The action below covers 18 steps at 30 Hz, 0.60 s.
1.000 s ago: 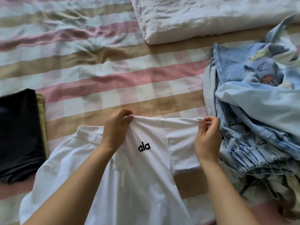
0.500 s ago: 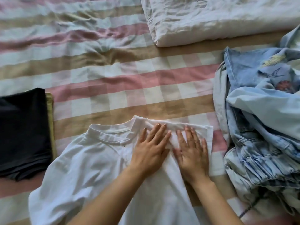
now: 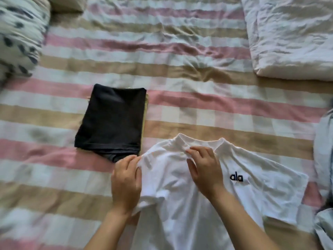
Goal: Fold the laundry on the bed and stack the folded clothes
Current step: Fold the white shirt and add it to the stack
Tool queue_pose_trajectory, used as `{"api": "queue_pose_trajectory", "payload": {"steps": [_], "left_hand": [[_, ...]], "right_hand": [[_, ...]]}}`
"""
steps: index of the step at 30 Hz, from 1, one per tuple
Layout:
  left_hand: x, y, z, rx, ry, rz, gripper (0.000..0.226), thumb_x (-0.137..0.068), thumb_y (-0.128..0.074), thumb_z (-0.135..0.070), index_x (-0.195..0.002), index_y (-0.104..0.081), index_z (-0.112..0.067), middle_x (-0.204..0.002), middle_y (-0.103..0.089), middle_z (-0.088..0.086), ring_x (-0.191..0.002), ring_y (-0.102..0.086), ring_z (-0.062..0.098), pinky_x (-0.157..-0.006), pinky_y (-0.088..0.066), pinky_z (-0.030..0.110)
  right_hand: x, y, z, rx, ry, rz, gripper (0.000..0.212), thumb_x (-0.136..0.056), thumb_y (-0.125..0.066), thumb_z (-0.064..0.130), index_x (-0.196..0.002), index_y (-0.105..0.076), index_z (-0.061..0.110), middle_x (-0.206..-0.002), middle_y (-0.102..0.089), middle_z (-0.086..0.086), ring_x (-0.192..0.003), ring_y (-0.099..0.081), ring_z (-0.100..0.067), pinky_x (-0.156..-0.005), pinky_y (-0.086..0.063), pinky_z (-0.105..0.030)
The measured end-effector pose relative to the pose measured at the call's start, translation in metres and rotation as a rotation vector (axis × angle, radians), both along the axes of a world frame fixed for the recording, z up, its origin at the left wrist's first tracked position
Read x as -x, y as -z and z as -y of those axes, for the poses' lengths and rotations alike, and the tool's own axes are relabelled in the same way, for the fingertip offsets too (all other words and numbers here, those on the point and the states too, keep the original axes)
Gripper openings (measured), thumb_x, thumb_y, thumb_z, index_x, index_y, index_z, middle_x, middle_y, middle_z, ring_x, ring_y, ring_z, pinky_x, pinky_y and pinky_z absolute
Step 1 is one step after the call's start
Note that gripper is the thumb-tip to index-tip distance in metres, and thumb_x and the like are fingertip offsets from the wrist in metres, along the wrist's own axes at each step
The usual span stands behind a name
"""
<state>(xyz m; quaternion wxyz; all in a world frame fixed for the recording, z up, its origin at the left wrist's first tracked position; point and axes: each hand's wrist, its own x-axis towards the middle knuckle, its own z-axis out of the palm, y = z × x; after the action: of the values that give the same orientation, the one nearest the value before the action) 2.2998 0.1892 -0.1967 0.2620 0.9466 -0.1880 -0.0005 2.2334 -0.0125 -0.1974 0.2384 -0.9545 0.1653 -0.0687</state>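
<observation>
Head view: a white T-shirt (image 3: 207, 192) lies at the lower centre of the striped bed (image 3: 180, 109). The left hand (image 3: 126, 179) pinches its shoulder edge; the right hand (image 3: 203, 168) pinches fabric below the collar. A folded black garment (image 3: 111, 120) lies to the upper left.

White T-shirt (image 3: 198, 204) hem cut off at bottom edge | yellowish garment (image 3: 145, 112) mostly hidden under folded black garment (image 3: 111, 120) | whole frame motion-blurred

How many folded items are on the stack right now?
2 visible: a black garment on top, left of the white T-shirt, and a yellowish one beneath it, only its right edge showing. More may be hidden underneath.
</observation>
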Motion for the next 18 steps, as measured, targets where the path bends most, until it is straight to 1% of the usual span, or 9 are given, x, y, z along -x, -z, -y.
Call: {"api": "queue_pose_trajectory", "payload": {"steps": [3,5,8,10,11,13,14,16,18], "left_hand": [[-0.003,0.004,-0.049,0.053,-0.278,-0.174,0.026,-0.09,-0.045,-0.017,-0.1,-0.062,0.001,-0.093,-0.058,0.014,-0.087,-0.055,0.034,-0.073,-0.039,0.033],[-0.005,0.008,-0.056,0.158,-0.429,-0.336,0.015,-0.093,-0.051,-0.017,-0.099,-0.058,-0.005,-0.088,-0.059,0.006,-0.084,-0.056,0.028,-0.067,-0.036,0.029],[-0.013,0.013,-0.046,0.274,-0.531,-0.548,0.033,-0.088,-0.058,-0.032,-0.11,-0.058,-0.008,-0.084,-0.063,0.003,-0.084,-0.059,0.023,-0.069,-0.04,0.029],[-0.018,0.013,-0.038,0.362,-0.587,-0.628,0.043,-0.084,-0.066,-0.026,-0.118,-0.055,-0.003,-0.084,-0.065,0.004,-0.083,-0.061,0.02,-0.069,-0.044,0.027],[-0.018,0.014,-0.037,0.429,-0.613,-0.643,0.04,-0.082,-0.069,-0.018,-0.116,-0.056,-0.001,-0.081,-0.066,0.004,-0.077,-0.062,0.017,-0.066,-0.047,0.023],[-0.012,0.013,-0.039,0.576,-0.676,-0.582,0.019,-0.081,-0.069,-0.007,-0.1,-0.066,-0.006,-0.076,-0.069,0.001,-0.069,-0.063,0.01,-0.061,-0.05,0.013],[-0.007,0.011,-0.042,0.64,-0.716,-0.506,0.012,-0.081,-0.068,-0.006,-0.089,-0.069,-0.015,-0.077,-0.07,-0.001,-0.069,-0.064,0.008,-0.061,-0.05,0.011],[0.003,0.007,-0.047,0.723,-0.779,-0.324,0.021,-0.082,-0.067,-0.007,-0.079,-0.069,-0.027,-0.079,-0.07,-0.009,-0.071,-0.065,0.004,-0.067,-0.051,0.012],[0.008,0.004,-0.05,0.763,-0.801,-0.21,0.02,-0.083,-0.066,-0.009,-0.084,-0.07,-0.028,-0.082,-0.07,-0.013,-0.075,-0.065,0.002,-0.072,-0.052,0.016]], "right_hand": [[-0.042,0.01,-0.025,0.015,0.063,-0.232,0.034,-0.089,-0.054,0.03,-0.122,-0.054,0.021,-0.122,-0.054,-0.003,-0.114,-0.044,-0.027,-0.09,-0.036,-0.039],[-0.06,0.017,-0.03,0.055,0.159,-0.28,0.038,-0.089,-0.052,0.04,-0.122,-0.049,0.022,-0.123,-0.051,-0.004,-0.115,-0.04,-0.026,-0.09,-0.034,-0.039],[-0.075,0.023,-0.034,0.043,0.241,-0.279,0.046,-0.086,-0.056,0.043,-0.126,-0.047,0.021,-0.125,-0.051,-0.005,-0.118,-0.04,-0.028,-0.092,-0.033,-0.042],[-0.076,0.026,-0.031,0.055,0.274,-0.288,0.045,-0.086,-0.057,0.043,-0.125,-0.049,0.022,-0.125,-0.05,-0.006,-0.117,-0.04,-0.028,-0.092,-0.033,-0.042],[-0.076,0.027,-0.029,0.055,0.286,-0.288,0.041,-0.086,-0.057,0.042,-0.122,-0.053,0.022,-0.122,-0.051,-0.007,-0.116,-0.041,-0.029,-0.091,-0.033,-0.042],[-0.074,0.029,-0.022,0.018,0.291,-0.216,0.028,-0.084,-0.062,0.038,-0.107,-0.062,0.022,-0.111,-0.058,-0.004,-0.109,-0.045,-0.029,-0.085,-0.033,-0.039],[-0.074,0.029,-0.019,-0.017,0.291,-0.15,0.019,-0.082,-0.065,0.035,-0.096,-0.065,0.022,-0.103,-0.063,-0.002,-0.104,-0.048,-0.029,-0.08,-0.032,-0.037],[-0.074,0.027,-0.014,-0.081,0.296,-0.038,0.008,-0.079,-0.068,0.028,-0.08,-0.066,0.021,-0.089,-0.067,0.0,-0.095,-0.052,-0.028,-0.074,-0.026,-0.034],[-0.079,0.026,-0.011,-0.103,0.298,0.01,0.006,-0.078,-0.07,0.023,-0.076,-0.067,0.018,-0.082,-0.068,-0.001,-0.09,-0.054,-0.029,-0.073,-0.025,-0.034]]}}
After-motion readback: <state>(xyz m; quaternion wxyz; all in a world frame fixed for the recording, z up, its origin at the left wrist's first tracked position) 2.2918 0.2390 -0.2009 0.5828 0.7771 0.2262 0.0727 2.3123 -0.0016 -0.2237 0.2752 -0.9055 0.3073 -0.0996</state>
